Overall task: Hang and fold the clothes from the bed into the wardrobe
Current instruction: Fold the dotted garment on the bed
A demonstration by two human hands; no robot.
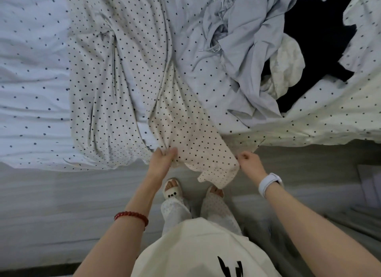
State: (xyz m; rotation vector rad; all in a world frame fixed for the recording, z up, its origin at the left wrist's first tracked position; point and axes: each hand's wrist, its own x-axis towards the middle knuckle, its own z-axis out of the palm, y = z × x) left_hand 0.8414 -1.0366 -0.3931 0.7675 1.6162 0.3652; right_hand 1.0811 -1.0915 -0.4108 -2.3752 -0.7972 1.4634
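Note:
A cream garment with small dark dots (127, 76) lies stretched across the bed (31, 70), its near end hanging past the bed's front edge. My left hand (161, 160) grips that near end at its left side, thumb and fingers curled round the cloth. My right hand (248, 163) pinches the right corner of the same end. A pile of clothes sits at the back right: a pale grey garment (247, 49), a black garment (315, 39) and a cream lacy piece (286, 62). No wardrobe is in view.
The bed wears a white sheet with sparse dark dots. Grey floor (61, 204) runs along the bed's front edge, where my feet in slippers (173, 191) stand. A pale object (369, 184) lies on the floor at the far right.

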